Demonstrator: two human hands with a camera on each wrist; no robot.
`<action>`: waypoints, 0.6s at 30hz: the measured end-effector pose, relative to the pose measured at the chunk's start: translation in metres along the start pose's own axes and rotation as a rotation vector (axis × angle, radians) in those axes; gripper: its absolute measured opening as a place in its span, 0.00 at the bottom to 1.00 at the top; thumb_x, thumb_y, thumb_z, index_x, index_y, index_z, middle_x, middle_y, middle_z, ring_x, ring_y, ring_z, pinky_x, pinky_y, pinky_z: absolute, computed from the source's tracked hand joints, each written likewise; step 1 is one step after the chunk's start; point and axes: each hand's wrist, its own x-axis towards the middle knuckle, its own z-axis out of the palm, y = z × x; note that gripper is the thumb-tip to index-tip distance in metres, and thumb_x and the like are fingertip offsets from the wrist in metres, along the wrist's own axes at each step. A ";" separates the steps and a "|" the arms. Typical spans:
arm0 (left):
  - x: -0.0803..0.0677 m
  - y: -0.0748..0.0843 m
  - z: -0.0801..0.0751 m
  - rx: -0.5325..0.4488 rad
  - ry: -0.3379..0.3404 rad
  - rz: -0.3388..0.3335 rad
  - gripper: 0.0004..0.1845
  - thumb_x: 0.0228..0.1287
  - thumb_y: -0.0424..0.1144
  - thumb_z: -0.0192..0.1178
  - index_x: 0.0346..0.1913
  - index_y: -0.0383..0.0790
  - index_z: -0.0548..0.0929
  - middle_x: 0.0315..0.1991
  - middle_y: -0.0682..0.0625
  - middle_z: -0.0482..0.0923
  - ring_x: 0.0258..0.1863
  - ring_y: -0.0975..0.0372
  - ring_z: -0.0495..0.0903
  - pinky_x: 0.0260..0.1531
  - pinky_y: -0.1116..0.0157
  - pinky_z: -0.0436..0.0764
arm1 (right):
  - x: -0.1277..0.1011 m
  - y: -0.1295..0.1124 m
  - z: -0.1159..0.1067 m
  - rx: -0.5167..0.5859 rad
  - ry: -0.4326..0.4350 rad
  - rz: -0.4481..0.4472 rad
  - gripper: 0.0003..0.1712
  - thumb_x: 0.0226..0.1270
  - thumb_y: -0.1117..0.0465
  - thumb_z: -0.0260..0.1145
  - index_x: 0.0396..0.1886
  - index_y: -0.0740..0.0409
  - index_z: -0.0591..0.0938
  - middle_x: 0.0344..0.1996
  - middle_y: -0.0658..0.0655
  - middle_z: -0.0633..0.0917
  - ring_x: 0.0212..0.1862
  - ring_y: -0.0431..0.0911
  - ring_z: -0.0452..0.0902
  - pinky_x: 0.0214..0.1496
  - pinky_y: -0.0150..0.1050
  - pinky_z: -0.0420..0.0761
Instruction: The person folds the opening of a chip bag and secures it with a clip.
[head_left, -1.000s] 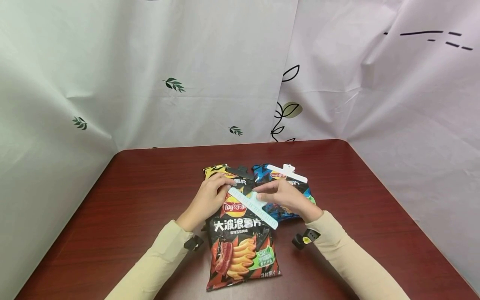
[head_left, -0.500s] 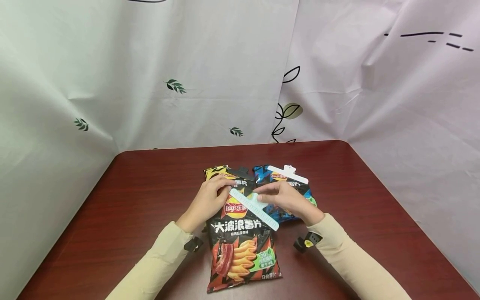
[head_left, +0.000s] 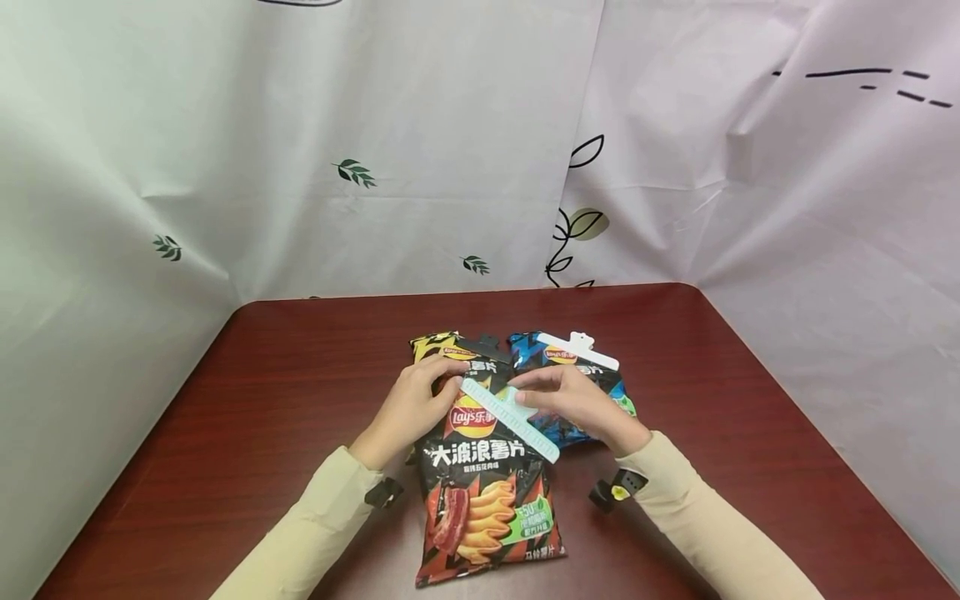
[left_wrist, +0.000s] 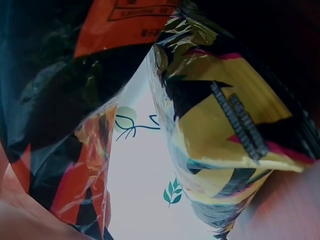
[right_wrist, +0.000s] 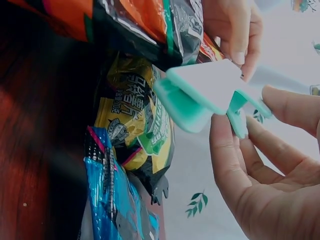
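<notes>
My left hand (head_left: 414, 400) pinches the upper left corner of a black and red bag of potato chips (head_left: 480, 483), its front facing up toward me. With thumb and fingers, my right hand (head_left: 581, 408) squeezes the handle of a mint-green bag clip (head_left: 512, 418). The clip's long bar lies slantwise across the upper right part of that bag in the head view. In the right wrist view, the clip (right_wrist: 200, 92) has its jaws parted, close beside the bag (right_wrist: 145, 30). Crinkled foil of the same bag (left_wrist: 55, 100) fills the left of the left wrist view.
Behind lies a yellow and black chip bag (head_left: 435, 342) with a black clip (head_left: 483, 346). To its right is a blue chip bag (head_left: 525, 346) with a white clip (head_left: 579, 350). All rest on a dark red table (head_left: 300, 375), with white patterned cloth (head_left: 450, 167) around it.
</notes>
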 end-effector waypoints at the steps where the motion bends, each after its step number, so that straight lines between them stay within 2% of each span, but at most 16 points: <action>1: 0.000 0.000 0.000 0.000 0.000 0.000 0.13 0.67 0.35 0.57 0.51 0.41 0.84 0.49 0.48 0.81 0.45 0.59 0.79 0.42 0.59 0.79 | 0.000 0.000 0.001 0.024 -0.006 -0.005 0.26 0.63 0.50 0.68 0.56 0.60 0.81 0.51 0.61 0.83 0.43 0.48 0.84 0.48 0.50 0.82; 6: -0.002 -0.003 -0.001 0.003 0.007 -0.004 0.13 0.66 0.35 0.58 0.51 0.41 0.84 0.48 0.49 0.82 0.44 0.60 0.79 0.41 0.59 0.78 | 0.000 -0.001 0.002 0.113 -0.024 -0.022 0.27 0.64 0.54 0.67 0.58 0.66 0.78 0.53 0.66 0.81 0.45 0.49 0.84 0.45 0.49 0.84; 11: -0.003 -0.003 -0.003 0.011 0.006 -0.012 0.13 0.66 0.36 0.58 0.51 0.42 0.84 0.46 0.50 0.82 0.37 0.62 0.76 0.36 0.62 0.76 | 0.001 -0.002 0.004 0.129 -0.016 -0.008 0.26 0.64 0.56 0.67 0.57 0.67 0.78 0.56 0.66 0.79 0.49 0.50 0.82 0.44 0.47 0.84; 15: -0.004 -0.003 -0.006 0.014 0.001 -0.028 0.12 0.66 0.37 0.59 0.50 0.43 0.85 0.47 0.50 0.83 0.38 0.62 0.78 0.38 0.62 0.77 | 0.000 -0.004 0.007 0.144 -0.022 -0.009 0.27 0.65 0.57 0.67 0.58 0.69 0.78 0.58 0.68 0.77 0.53 0.54 0.80 0.45 0.47 0.84; 18: -0.006 -0.004 -0.009 0.007 0.004 -0.032 0.11 0.66 0.37 0.59 0.48 0.41 0.86 0.47 0.49 0.84 0.41 0.61 0.80 0.40 0.60 0.79 | 0.000 -0.006 0.009 0.156 -0.030 -0.014 0.28 0.64 0.57 0.67 0.58 0.70 0.77 0.59 0.68 0.76 0.53 0.54 0.80 0.45 0.47 0.84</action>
